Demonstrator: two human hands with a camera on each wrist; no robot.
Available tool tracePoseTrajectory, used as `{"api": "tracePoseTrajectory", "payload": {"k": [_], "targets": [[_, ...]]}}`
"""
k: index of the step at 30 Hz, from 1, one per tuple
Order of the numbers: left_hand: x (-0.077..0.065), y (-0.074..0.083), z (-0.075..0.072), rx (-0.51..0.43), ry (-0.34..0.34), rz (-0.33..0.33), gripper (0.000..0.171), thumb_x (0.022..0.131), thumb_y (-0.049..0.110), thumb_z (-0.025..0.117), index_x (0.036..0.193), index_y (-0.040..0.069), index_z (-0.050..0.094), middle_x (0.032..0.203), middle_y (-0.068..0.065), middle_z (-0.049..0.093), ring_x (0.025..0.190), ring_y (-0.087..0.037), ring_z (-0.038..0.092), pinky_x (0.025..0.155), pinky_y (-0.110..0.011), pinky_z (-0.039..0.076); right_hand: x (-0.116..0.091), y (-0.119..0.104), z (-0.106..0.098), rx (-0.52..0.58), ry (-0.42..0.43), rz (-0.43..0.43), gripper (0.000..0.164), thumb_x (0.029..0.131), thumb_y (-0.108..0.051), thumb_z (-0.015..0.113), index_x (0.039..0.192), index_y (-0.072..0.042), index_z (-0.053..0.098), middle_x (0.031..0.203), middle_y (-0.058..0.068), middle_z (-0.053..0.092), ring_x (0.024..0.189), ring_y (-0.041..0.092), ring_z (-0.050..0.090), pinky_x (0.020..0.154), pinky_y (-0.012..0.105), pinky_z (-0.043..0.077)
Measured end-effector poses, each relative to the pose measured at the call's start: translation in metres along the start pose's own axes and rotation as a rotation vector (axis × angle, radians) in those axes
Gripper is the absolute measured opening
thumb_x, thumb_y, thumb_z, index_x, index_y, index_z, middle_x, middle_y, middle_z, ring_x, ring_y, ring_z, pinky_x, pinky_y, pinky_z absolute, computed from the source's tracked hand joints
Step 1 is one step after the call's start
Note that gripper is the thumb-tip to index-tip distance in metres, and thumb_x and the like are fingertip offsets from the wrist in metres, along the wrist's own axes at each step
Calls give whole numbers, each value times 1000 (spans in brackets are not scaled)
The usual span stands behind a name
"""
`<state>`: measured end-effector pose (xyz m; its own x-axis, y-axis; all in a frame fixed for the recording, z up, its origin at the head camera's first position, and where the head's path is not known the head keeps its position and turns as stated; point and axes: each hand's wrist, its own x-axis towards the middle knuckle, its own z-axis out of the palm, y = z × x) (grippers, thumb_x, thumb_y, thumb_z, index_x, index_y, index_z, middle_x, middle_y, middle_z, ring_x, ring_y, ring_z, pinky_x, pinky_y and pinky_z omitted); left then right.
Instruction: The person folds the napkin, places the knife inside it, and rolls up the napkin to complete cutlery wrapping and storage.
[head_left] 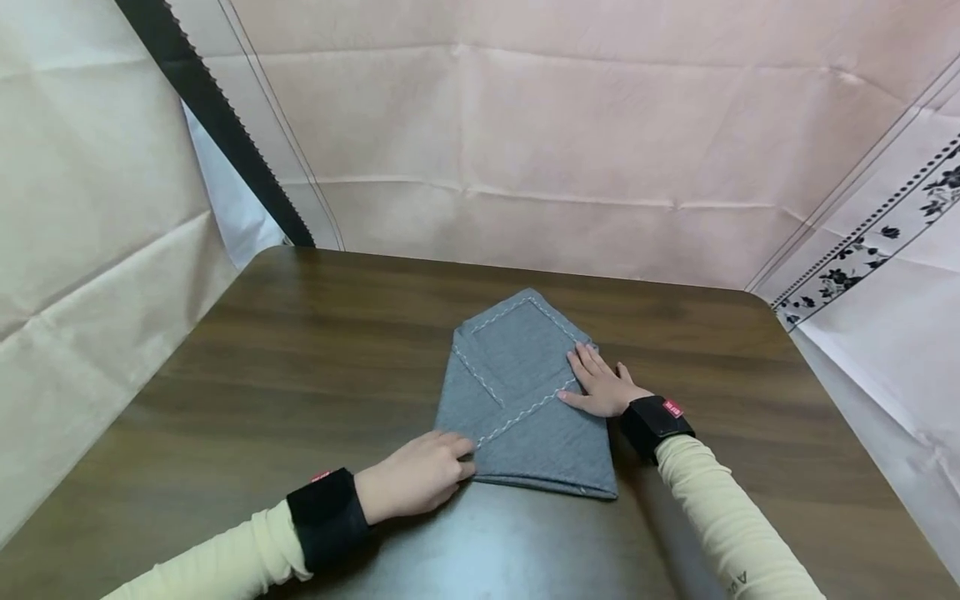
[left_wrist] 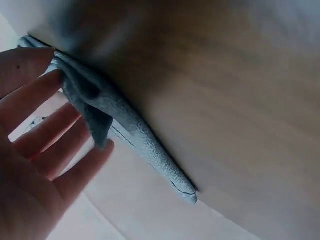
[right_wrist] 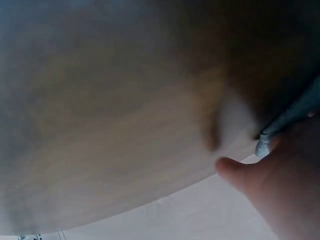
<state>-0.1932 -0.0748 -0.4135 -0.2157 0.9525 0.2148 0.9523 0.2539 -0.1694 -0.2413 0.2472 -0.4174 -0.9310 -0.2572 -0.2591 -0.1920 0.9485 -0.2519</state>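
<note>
A grey-blue folded cloth (head_left: 528, 400) with pale stitched lines lies on the brown table, its pointed end away from me. At its lower left edge my left hand (head_left: 423, 475) holds the fabric with bent fingers. The left wrist view shows a small loose flap of the cloth (left_wrist: 95, 117) at the fingers of that left hand (left_wrist: 35, 150). Spread fingers of my right hand (head_left: 600, 387) rest on the cloth's right edge. In the right wrist view the thumb of the right hand (right_wrist: 265, 185) points outward, and only a bit of cloth (right_wrist: 295, 112) shows.
The wood-grain table (head_left: 300, 375) has rounded far corners. Pale creased sheeting (head_left: 525, 150) hangs behind it and along both sides. A black strip (head_left: 225, 125) runs down at the far left, and a floral border (head_left: 862, 258) crosses the sheeting at right.
</note>
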Motion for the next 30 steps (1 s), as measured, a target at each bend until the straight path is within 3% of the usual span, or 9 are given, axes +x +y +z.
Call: {"api": "tracePoseTrajectory", "payload": {"k": [3, 6, 8, 10, 13, 16, 19, 24, 30], "targets": [[11, 0, -2, 26, -10, 13, 8, 79, 14, 67, 86, 10, 66, 78, 0, 54, 74, -14, 55, 67, -26, 45, -7, -8, -6, -53, 104, -34, 74, 91, -45, 48, 141, 3, 23, 147, 25, 12, 136, 37, 6, 99, 63, 9], [23, 4, -3, 135, -12, 40, 2, 78, 13, 65, 77, 11, 66, 71, 1, 55, 66, -12, 56, 59, -24, 46, -20, -22, -4, -158, 312, -150, 58, 85, -32, 62, 129, 4, 47, 136, 26, 37, 129, 38, 29, 97, 57, 24], [30, 7, -3, 217, -12, 69, 10, 77, 12, 66, 68, 15, 66, 66, 3, 55, 61, -11, 55, 53, -23, 44, -33, -35, 2, -193, 448, -266, 43, 80, -27, 69, 111, 1, 61, 117, 20, 56, 113, 35, 48, 90, 49, 38], [35, 11, -2, 289, -12, 103, 17, 76, 12, 66, 62, 21, 64, 63, 6, 55, 59, -8, 54, 49, -21, 42, -51, -49, 12, -203, 529, -382, 30, 76, -26, 72, 95, -4, 66, 95, 10, 63, 93, 26, 58, 78, 40, 46], [38, 14, 0, 311, -28, 126, 22, 75, 12, 67, 58, 26, 63, 61, 10, 55, 57, -6, 53, 47, -20, 41, -78, -70, 28, -208, 527, -478, 26, 73, -32, 73, 87, -11, 66, 82, -2, 59, 77, 16, 56, 66, 33, 47], [39, 10, -1, 257, -61, 107, 23, 76, 9, 66, 59, 24, 62, 62, 9, 56, 57, -6, 54, 49, -20, 42, -94, -81, 41, -310, 536, -495, 27, 73, -28, 69, 90, -8, 65, 86, 1, 57, 78, 17, 55, 64, 33, 46], [41, 2, -2, 190, -88, 78, 21, 76, 5, 66, 60, 19, 62, 63, 6, 57, 57, -10, 55, 50, -23, 44, -95, -85, 53, -475, 640, -502, 17, 79, -11, 48, 87, -2, 61, 82, 7, 55, 71, 22, 53, 57, 33, 44], [39, -1, -2, 157, -76, 30, 16, 76, 7, 66, 63, 14, 61, 64, 0, 57, 57, -15, 56, 51, -27, 46, -90, -89, 62, -682, 830, -513, 37, 83, 4, 19, 74, 3, 55, 64, 9, 46, 53, 19, 45, 44, 27, 39], [29, 9, 4, 275, -41, 33, 6, 75, 10, 66, 73, 11, 61, 69, -2, 52, 59, -14, 52, 47, -23, 44, -94, -87, 62, -610, 796, -489, 22, 76, 6, 33, 72, 2, 54, 63, 7, 48, 52, 18, 46, 42, 27, 40]]}}
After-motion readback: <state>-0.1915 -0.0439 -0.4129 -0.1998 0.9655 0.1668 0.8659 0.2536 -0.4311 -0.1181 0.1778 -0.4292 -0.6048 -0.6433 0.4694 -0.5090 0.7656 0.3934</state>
